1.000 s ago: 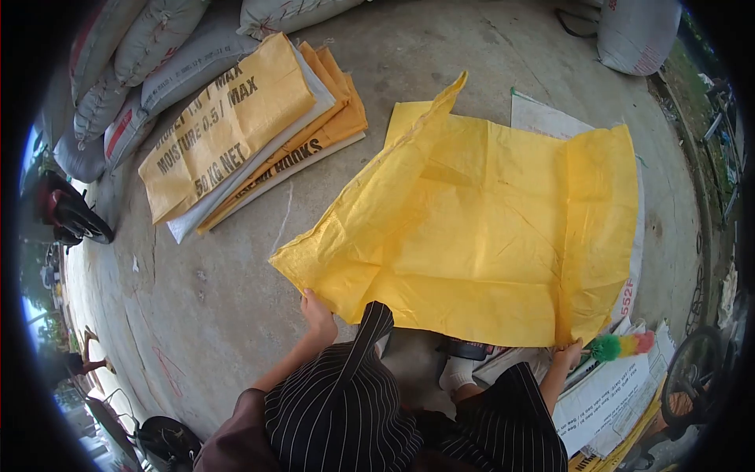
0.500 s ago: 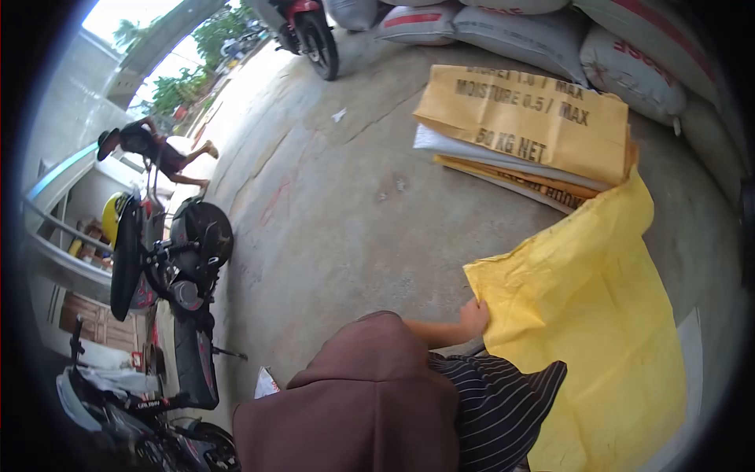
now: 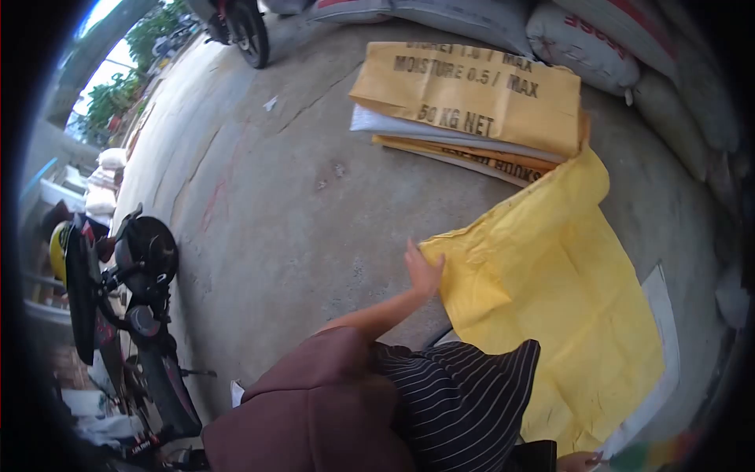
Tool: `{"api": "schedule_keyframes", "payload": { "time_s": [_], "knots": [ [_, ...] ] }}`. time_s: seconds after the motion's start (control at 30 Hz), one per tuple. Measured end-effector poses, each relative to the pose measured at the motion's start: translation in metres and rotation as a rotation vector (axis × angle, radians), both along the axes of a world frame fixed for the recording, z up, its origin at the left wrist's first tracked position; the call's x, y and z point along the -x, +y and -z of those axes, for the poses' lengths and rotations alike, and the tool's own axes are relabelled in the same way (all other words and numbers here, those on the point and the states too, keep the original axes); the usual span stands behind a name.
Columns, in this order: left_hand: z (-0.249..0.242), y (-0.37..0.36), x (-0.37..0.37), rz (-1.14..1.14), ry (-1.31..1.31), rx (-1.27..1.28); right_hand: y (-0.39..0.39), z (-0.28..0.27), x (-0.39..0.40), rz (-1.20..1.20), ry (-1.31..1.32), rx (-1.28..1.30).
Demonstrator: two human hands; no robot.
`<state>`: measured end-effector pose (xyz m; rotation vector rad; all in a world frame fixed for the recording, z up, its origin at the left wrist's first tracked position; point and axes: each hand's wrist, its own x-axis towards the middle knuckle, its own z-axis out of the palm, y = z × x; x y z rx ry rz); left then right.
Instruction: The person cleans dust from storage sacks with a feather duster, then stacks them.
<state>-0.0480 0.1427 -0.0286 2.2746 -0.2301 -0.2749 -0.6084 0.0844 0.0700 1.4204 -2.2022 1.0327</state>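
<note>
A large yellow woven sack (image 3: 550,291) lies spread out, its far end against a stack of folded sacks. My left hand (image 3: 425,271) is at its near-left corner, thumb and forefinger apart, touching the edge. At the bottom edge of the view, my right hand (image 3: 578,462) shows only in part beside the sack's lower end; its fingers are hard to make out. A white sheet or sack (image 3: 662,315) shows from under the yellow one on the right. The folded stack has a tan printed sack (image 3: 472,94) on top, reading "50 KG NET".
Filled white sacks (image 3: 582,47) are piled at the back right. A parked motorbike (image 3: 145,315) stands on the left, and another's wheel (image 3: 248,35) is at the top. Concrete floor (image 3: 275,197) lies between them. A blurred green and orange thing (image 3: 649,455) is at lower right.
My left hand has slid up to the sack's corner and its fingers have loosened. My right hand has come into view at the bottom. The whole view has shifted, so things appear further left.
</note>
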Motion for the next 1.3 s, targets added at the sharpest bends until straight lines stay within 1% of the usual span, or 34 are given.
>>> {"api": "schedule_keyframes", "payload": {
  "time_s": [0.03, 0.07, 0.1, 0.13, 0.17, 0.2, 0.23, 0.27, 0.3, 0.37, 0.43, 0.47, 0.5, 0.53, 0.57, 0.6, 0.63, 0.67, 0.7, 0.73, 0.77, 0.8, 0.9, 0.97, 1.0, 1.07, 1.13, 1.17, 1.2, 1.23, 1.27, 1.3],
  "knots": [
    [-0.005, -0.001, -0.015, 0.126, -0.072, 0.021, 0.005, 0.011, 0.009, 0.019, -0.01, -0.032],
    [0.0, -0.003, -0.028, 0.257, -0.208, -0.004, 0.013, 0.017, 0.008, 0.022, -0.041, -0.062],
    [0.0, -0.01, -0.035, 0.401, -0.337, -0.075, 0.015, 0.023, -0.008, -0.023, -0.244, -0.021],
    [-0.012, -0.022, -0.036, 0.519, -0.5, -0.138, 0.018, 0.025, -0.025, -0.052, -0.303, -0.053],
    [-0.013, -0.035, -0.041, 0.653, -0.555, -0.223, 0.023, 0.033, -0.029, -0.119, -0.299, -0.117],
    [-0.016, -0.051, -0.04, 0.723, -0.377, -0.175, 0.026, 0.037, -0.04, -0.107, -0.472, -0.138],
    [-0.015, -0.068, -0.039, 0.78, -0.205, -0.147, 0.033, 0.058, -0.03, -0.057, -0.471, -0.183],
    [-0.007, -0.083, -0.042, 0.816, -0.044, -0.084, 0.033, 0.057, -0.038, 0.016, -0.588, -0.167],
    [-0.001, -0.097, -0.042, 0.846, 0.114, -0.034, 0.035, 0.054, -0.039, 0.05, -0.535, -0.26],
    [-0.018, -0.118, -0.038, 0.985, 0.075, 0.01, 0.038, 0.068, -0.032, 0.081, -0.601, -0.277],
    [-0.017, -0.133, -0.038, 1.046, 0.254, 0.083, 0.044, 0.066, -0.03, 0.142, -0.538, -0.4],
    [-0.02, -0.139, -0.036, 1.107, 0.256, 0.137, 0.047, 0.065, -0.026, 0.209, -0.546, -0.368],
    [-0.022, -0.143, -0.036, 1.166, 0.262, 0.191, 0.053, 0.066, -0.022, 0.302, -0.52, -0.41],
    [-0.033, -0.149, -0.032, 1.187, 0.167, 0.16, 0.06, 0.066, -0.015, 0.4, -0.498, -0.45],
    [-0.044, -0.155, -0.027, 1.203, 0.072, 0.129, 0.07, 0.074, -0.001, 0.425, -0.363, -0.399],
    [-0.04, -0.163, -0.036, 1.267, 0.207, 0.13, 0.078, 0.08, 0.018, 0.456, -0.218, -0.355],
    [-0.049, -0.165, -0.022, 1.311, 0.159, 0.221, 0.082, 0.076, 0.033, 0.555, -0.339, -0.403],
    [-0.083, -0.166, -0.01, 1.432, 0.153, -0.068, 0.084, 0.071, 0.047, 0.65, -0.466, -0.445],
    [-0.089, -0.166, -0.002, 1.507, 0.134, -0.139, 0.089, 0.074, 0.062, 0.692, -0.551, -0.399],
    [-0.095, -0.173, 0.02, 1.616, 0.136, -0.184, 0.102, 0.097, 0.094, 0.793, -0.742, -0.632],
    [-0.104, -0.167, 0.026, 1.654, 0.125, -0.23, 0.103, 0.105, 0.098, 0.855, -0.811, -0.7],
    [-0.108, -0.165, 0.037, 1.69, 0.121, -0.272, 0.106, 0.119, 0.108, 0.782, -0.974, -0.715],
    [-0.113, -0.177, 0.062, 1.771, 0.126, -0.33, 0.102, 0.123, 0.115, 0.852, -0.915, -0.651],
    [-0.11, -0.204, 0.073, 1.81, 0.156, -0.295, 0.094, 0.136, 0.123, 0.853, -0.974, -0.379],
    [-0.106, -0.223, 0.077, 1.825, 0.173, -0.254, 0.084, 0.131, 0.124, 0.861, -0.981, -0.364],
    [-0.097, -0.282, 0.084, 1.84, 0.244, -0.114, 0.065, 0.12, 0.133, 0.867, -1.042, -0.417],
    [-0.098, -0.357, 0.104, 1.818, 0.325, 0.048, 0.039, 0.126, 0.159, 0.88, -1.118, -0.238],
    [-0.118, -0.393, 0.123, 1.749, 0.32, 0.101, 0.023, 0.107, 0.17, 0.861, -1.14, -0.13],
    [-0.137, -0.434, 0.13, 1.734, 0.304, 0.064, 0.005, 0.075, 0.181, 0.832, -1.157, -0.021],
    [-0.17, -0.449, 0.151, 1.641, 0.514, 0.156, -0.015, 0.043, 0.192, 0.898, -1.05, -0.005],
    [-0.167, -0.513, 0.135, 1.661, 0.534, 0.332, -0.029, 0.012, 0.202, 0.823, -1.002, 0.13],
    [-0.216, -0.51, 0.156, 1.418, 0.478, 0.387, -0.039, -0.023, 0.216, 0.791, -0.939, 0.052]
  ]
}}
